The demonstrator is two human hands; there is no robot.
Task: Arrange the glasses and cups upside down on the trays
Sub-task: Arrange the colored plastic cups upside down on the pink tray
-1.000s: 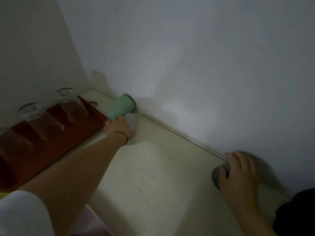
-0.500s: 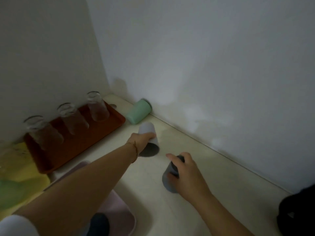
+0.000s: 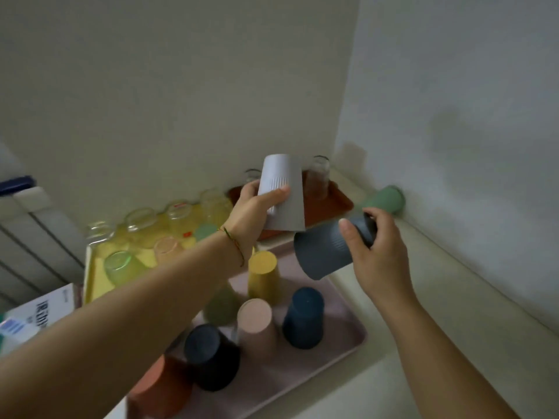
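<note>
My left hand (image 3: 252,213) grips a light grey cup (image 3: 284,192), held upside down in the air above the trays. My right hand (image 3: 373,252) grips a dark grey ribbed cup (image 3: 325,252), tilted on its side with its mouth toward the lower left, over the far end of the pink tray (image 3: 332,355). Several cups stand upside down on that tray: yellow (image 3: 263,275), pink (image 3: 257,326), navy (image 3: 304,317), black (image 3: 211,356) and rust red (image 3: 163,388). A green cup (image 3: 384,199) lies on its side by the wall corner.
A yellow tray (image 3: 90,276) at the left carries several upturned glasses. A brown tray (image 3: 335,204) at the back holds glasses (image 3: 317,176). A cardboard box (image 3: 39,313) sits at the lower left. The pale counter (image 3: 423,313) runs along the right wall.
Both hands lifted their grey cups off the counter and carried them left over the trays. The left cup now points mouth down. My view swung left, showing the pink and yellow trays.
</note>
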